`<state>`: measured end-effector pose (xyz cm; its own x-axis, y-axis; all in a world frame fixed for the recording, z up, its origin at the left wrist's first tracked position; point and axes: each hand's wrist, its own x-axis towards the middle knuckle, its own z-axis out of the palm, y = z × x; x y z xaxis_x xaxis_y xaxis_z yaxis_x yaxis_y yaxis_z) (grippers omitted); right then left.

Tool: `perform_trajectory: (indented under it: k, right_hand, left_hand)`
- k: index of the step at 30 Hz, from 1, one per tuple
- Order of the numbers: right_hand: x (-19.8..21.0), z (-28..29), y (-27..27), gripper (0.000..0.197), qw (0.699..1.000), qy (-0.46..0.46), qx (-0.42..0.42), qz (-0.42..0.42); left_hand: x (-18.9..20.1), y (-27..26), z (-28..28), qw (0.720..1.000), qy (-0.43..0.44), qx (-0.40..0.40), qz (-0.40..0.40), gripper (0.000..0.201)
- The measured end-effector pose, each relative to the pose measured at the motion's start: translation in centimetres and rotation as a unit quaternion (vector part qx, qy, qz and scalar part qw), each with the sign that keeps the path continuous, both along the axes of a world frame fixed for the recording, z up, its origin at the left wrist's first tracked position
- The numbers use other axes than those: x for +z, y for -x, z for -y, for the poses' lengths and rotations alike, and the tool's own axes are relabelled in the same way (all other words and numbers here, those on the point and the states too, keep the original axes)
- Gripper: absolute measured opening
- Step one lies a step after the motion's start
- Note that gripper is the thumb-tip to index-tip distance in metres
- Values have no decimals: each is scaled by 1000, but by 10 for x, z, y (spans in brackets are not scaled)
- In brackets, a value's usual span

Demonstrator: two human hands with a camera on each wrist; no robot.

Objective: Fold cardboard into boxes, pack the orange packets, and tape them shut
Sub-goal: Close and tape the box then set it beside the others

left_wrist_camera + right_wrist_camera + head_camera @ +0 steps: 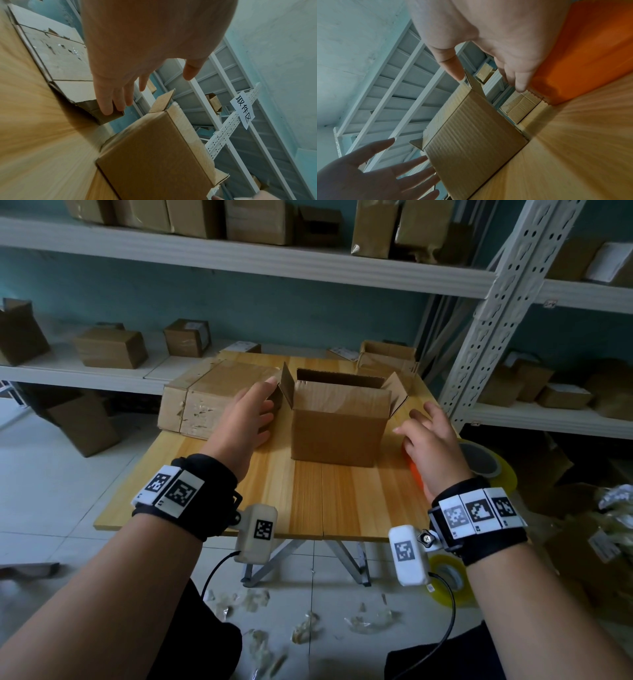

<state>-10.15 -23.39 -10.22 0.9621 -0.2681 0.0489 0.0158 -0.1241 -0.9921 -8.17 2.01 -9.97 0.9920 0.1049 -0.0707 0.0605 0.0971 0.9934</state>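
Head view, box: I see the open box [339,422] upright mid-table [308,501], flaps up, both my hands flanking it without touching it.
Head view, left hand [245,422]: released, fingers straight, its fingertips near the flattened cardboard stack [205,398]; I judge a careless sweep could knock the left flap [287,386] or shove the box.
Head view, right hand [430,443]: loose, grasping nothing, hovering over the orange packets [416,474] at the table's right edge, beside a tape roll [483,462].
Left wrist view: the little finger [104,100] touches a brown cardboard piece; the box [154,155] stands apart from the fingers.
Right wrist view: the packets [583,54] lie right under my palm; the box flap [473,82] sits just beside the thumb [452,67].
Risk: packets so near the edge could slide off if I grab clumsily; an unsteadied, empty box may skid or tip while I load it.
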Motion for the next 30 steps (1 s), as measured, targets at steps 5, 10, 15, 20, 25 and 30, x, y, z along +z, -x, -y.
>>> perform_trajectory:
  k: [5, 10, 15, 20, 25, 30]
  right_hand:
    - [-2, 1, -1, 97, 1000, 11, -11, -13]
    - [0, 2, -2, 96, 999, 20, -15, -26]
    - [0, 1, -1, 96, 999, 18, -13, -33]
    - [3, -1, 0, 94, 999, 18, -17, -34]
    - [4, -5, 3, 94, 999, 34, -12, -31]
    - [4, -7, 2, 94, 998, 49, -10, -29]
  left_hand:
    - [0, -2, 0, 1000, 2, 7, 6, 54]
    - [-1, -4, 1, 1000, 3, 7, 2, 60]
    - [-1, -5, 1, 1000, 8, 1, -9, 59]
    - [-1, -5, 2, 1000, 5, -3, -13, 55]
    - [-1, -4, 3, 1000, -7, -9, -9, 54]
    - [-2, -4, 6, 1000, -12, -16, -13, 47]
